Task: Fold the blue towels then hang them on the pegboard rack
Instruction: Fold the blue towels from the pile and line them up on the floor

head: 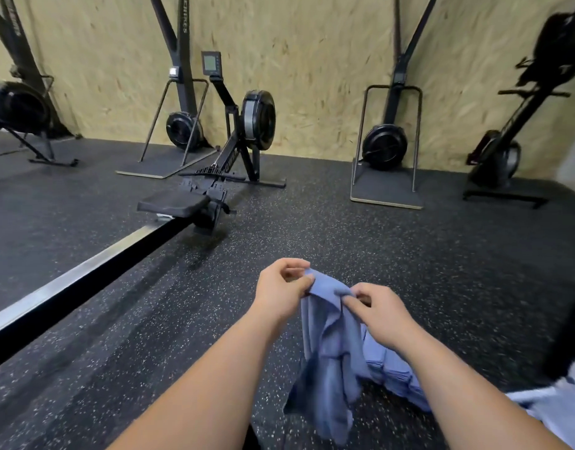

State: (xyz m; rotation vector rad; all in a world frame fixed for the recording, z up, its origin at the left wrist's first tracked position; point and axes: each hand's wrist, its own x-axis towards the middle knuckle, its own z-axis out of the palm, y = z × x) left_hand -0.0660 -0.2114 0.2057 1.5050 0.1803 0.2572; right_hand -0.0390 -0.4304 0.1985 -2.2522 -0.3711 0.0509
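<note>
A blue towel (331, 352) hangs crumpled in front of me, held up by its top edge. My left hand (281, 289) pinches the towel's upper left corner between thumb and fingers. My right hand (382, 311) grips the top edge a short way to the right. Behind the hanging towel, a stack of folded blue towels (395, 371) lies on the floor, partly hidden by my right forearm. No pegboard rack is in view.
The floor (442, 254) is black speckled rubber. A rowing machine (214, 177) with a long metal rail (85, 271) runs from the left. Ski-type machines (388, 147) stand against the chipboard wall. Pale cloth (559, 414) shows at the lower right.
</note>
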